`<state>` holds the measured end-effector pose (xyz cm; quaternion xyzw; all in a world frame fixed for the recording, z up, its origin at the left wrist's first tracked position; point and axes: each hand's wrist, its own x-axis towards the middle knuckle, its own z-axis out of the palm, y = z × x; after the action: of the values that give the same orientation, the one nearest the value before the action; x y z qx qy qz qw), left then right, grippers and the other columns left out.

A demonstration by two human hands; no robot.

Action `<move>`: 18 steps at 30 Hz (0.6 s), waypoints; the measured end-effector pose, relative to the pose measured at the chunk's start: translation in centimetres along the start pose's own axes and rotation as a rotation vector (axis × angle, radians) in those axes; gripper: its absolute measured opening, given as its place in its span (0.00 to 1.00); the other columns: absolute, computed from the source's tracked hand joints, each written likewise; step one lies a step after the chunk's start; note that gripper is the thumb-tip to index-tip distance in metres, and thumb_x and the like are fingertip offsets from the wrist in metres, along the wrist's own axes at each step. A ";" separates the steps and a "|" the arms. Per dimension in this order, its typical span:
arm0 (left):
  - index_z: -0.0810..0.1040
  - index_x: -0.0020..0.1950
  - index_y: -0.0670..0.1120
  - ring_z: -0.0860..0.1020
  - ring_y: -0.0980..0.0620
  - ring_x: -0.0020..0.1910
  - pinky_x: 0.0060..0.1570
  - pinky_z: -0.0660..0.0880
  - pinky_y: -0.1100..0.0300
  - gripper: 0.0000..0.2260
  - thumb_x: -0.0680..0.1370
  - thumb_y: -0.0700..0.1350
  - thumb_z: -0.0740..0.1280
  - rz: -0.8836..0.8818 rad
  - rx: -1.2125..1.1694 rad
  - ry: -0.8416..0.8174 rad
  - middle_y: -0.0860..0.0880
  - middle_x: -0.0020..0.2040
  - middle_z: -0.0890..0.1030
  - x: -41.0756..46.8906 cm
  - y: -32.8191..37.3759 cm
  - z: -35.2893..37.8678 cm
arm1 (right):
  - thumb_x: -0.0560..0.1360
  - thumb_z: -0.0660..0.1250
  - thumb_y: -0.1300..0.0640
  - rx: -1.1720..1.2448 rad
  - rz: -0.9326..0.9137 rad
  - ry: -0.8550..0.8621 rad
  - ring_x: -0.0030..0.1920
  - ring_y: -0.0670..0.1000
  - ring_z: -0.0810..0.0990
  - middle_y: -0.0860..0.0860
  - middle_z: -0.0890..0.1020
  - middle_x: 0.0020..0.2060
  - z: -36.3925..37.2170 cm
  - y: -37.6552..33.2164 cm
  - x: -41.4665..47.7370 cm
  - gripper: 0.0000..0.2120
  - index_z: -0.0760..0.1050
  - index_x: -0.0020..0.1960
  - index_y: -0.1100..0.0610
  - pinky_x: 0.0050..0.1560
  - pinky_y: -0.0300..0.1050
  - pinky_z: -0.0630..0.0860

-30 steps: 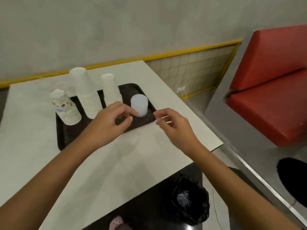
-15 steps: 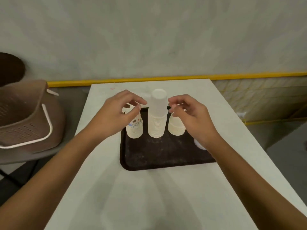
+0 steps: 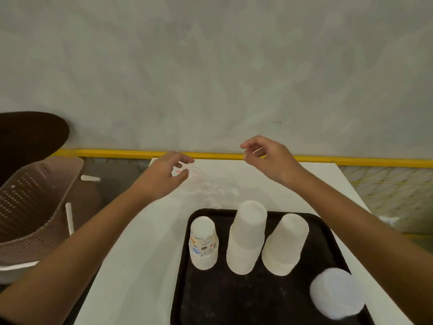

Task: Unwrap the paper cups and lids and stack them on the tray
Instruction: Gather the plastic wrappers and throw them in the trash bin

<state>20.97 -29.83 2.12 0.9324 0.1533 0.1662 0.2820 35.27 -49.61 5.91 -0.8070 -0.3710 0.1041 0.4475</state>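
A black tray (image 3: 255, 306) lies on the white table (image 3: 140, 266). Three upside-down stacks stand on it: printed paper cups (image 3: 203, 242) at the left, a tall white stack (image 3: 247, 238) in the middle, a shorter white stack (image 3: 284, 245) to the right. A stack of pale lids (image 3: 337, 293) sits at the tray's near right corner. Crumpled clear wrap (image 3: 208, 184) lies beyond the tray. My left hand (image 3: 167, 177) hovers at the wrap's left edge, fingers loosely curved and apart. My right hand (image 3: 267, 157) is raised over the far table edge, pinching a thin pale strip (image 3: 255, 151).
A brown perforated plastic chair (image 3: 30, 214) stands left of the table. A grey wall with a yellow band (image 3: 351, 160) runs close behind the table's far edge. The table's right edge passes just right of the tray.
Both hands have moved from the cup stacks to the far part of the table. My left hand now reaches the clear wrap and my right hand is lifted higher.
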 end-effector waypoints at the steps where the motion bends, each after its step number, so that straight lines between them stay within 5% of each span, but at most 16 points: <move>1: 0.75 0.61 0.48 0.74 0.54 0.55 0.55 0.71 0.60 0.12 0.77 0.41 0.64 -0.031 0.014 -0.020 0.50 0.61 0.74 0.9 -0.8 0.7 | 0.75 0.66 0.59 -0.056 0.036 -0.050 0.45 0.48 0.75 0.52 0.77 0.51 0.4 1.1 1.5 0.10 0.74 0.56 0.53 0.37 0.32 0.70; 3: 0.73 0.64 0.48 0.73 0.53 0.58 0.58 0.69 0.60 0.15 0.77 0.43 0.64 -0.086 0.049 -0.064 0.50 0.64 0.73 2.3 -2.4 2.5 | 0.73 0.69 0.53 -0.179 0.132 -0.205 0.49 0.49 0.75 0.54 0.75 0.58 1.5 3.3 4.0 0.20 0.70 0.62 0.54 0.41 0.35 0.71; 6: 0.71 0.66 0.49 0.72 0.51 0.61 0.60 0.69 0.59 0.17 0.77 0.44 0.64 -0.151 0.063 -0.127 0.49 0.65 0.72 3.8 -4.6 5.2 | 0.71 0.70 0.47 -0.393 0.269 -0.462 0.64 0.54 0.70 0.55 0.68 0.69 3.9 6.7 6.7 0.35 0.59 0.72 0.54 0.59 0.44 0.69; 11: 0.70 0.67 0.49 0.72 0.52 0.62 0.59 0.68 0.62 0.18 0.77 0.44 0.65 -0.189 0.034 -0.179 0.50 0.66 0.71 4.7 -7.1 8.7 | 0.71 0.69 0.44 -0.518 0.380 -0.597 0.71 0.57 0.63 0.56 0.61 0.73 7.4 10.8 9.9 0.43 0.49 0.75 0.57 0.67 0.50 0.65; 15: 0.67 0.69 0.50 0.70 0.52 0.65 0.59 0.67 0.63 0.21 0.76 0.46 0.66 -0.187 0.035 -0.205 0.50 0.68 0.69 4.7 -8.3 9.6 | 0.77 0.63 0.48 -0.647 0.356 -0.614 0.67 0.56 0.69 0.57 0.68 0.69 8.6 11.6 10.9 0.28 0.62 0.71 0.60 0.64 0.46 0.67; 18: 0.64 0.71 0.50 0.67 0.51 0.68 0.64 0.65 0.60 0.26 0.75 0.47 0.68 -0.197 0.037 -0.170 0.50 0.70 0.66 4.5 -8.7 9.0 | 0.79 0.59 0.54 -0.613 0.249 -0.496 0.59 0.55 0.74 0.57 0.76 0.61 8.5 11.2 11.5 0.15 0.75 0.60 0.62 0.55 0.42 0.69</move>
<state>26.92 -25.51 -8.96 0.9286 0.2228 0.0549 0.2916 44.77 -39.81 -6.03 -0.8920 -0.3809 0.2338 0.0675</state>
